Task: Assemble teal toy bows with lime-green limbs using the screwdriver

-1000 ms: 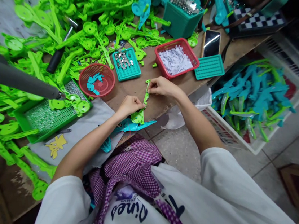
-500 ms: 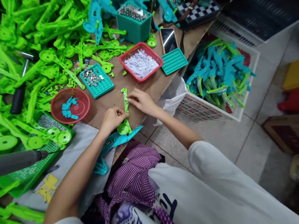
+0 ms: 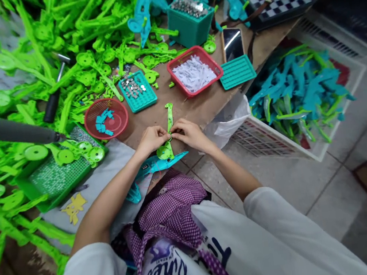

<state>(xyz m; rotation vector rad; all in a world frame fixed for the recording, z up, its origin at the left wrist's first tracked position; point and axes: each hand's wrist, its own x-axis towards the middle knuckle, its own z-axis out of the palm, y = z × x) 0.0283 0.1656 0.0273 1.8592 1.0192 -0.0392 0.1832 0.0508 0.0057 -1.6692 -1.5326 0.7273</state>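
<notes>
A slim green plastic part point(image 3: 169, 117) with a round end lies on a blue plastic part point(image 3: 163, 163) at the table's front edge. My left hand point(image 3: 152, 140) is closed in a pinch at the middle of the green part. From the other side, my right hand point(image 3: 191, 135) also pinches there, its fingertips close to the left ones. Anything small between the right fingertips is too small to make out. Nearby stand a red round basket point(image 3: 123, 126) with blue pieces and a teal tray point(image 3: 148, 103) with small metal pieces.
Farther back are a red basket point(image 3: 177, 86) of white pieces, a teal box point(image 3: 187, 30) of metal bits and a phone point(image 3: 232, 44). Green parts heap up at left, with a hammer point(image 3: 53, 104) and a grey tool point(image 3: 11, 127). A white crate point(image 3: 319, 156) stands right.
My right hand has moved down along the green part to meet my left fingertips, its fingers now pinched. The whole view has shifted, so the table's things appear farther right.
</notes>
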